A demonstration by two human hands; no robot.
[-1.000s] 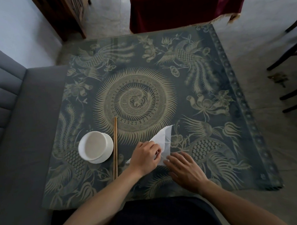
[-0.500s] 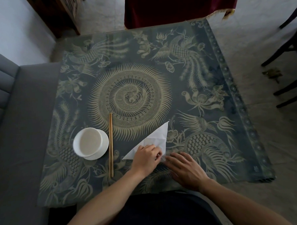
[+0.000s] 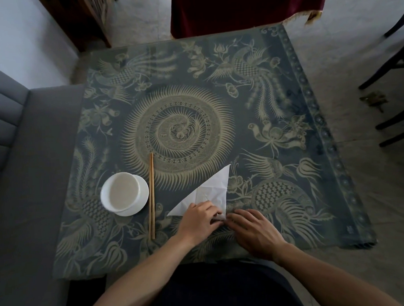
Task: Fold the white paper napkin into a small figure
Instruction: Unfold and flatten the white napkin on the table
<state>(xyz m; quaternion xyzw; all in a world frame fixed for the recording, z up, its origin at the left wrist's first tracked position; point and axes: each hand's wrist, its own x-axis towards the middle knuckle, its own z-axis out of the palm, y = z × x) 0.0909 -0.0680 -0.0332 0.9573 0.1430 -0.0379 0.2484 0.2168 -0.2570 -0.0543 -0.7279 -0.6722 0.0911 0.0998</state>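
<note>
The white paper napkin (image 3: 213, 189) lies flat on the patterned table as a triangle, its long tip pointing up and right. My left hand (image 3: 199, 219) rests curled on the napkin's near part, fingertips pinching its lower corner. My right hand (image 3: 250, 229) lies just to the right, fingers spread low on the cloth, its fingertips meeting the same corner. That corner is hidden under both hands.
A white bowl on a saucer (image 3: 123, 194) stands to the left, with a pair of wooden chopsticks (image 3: 151, 195) lying beside it. The dark blue tablecloth (image 3: 286, 103) covers the table. A grey sofa (image 3: 23, 160) is at the left; chair legs (image 3: 392, 75) at the right.
The napkin has gone from a partly raised flap to a flat triangle. Both hands have closed in on its near corner. The camera has tilted slightly.
</note>
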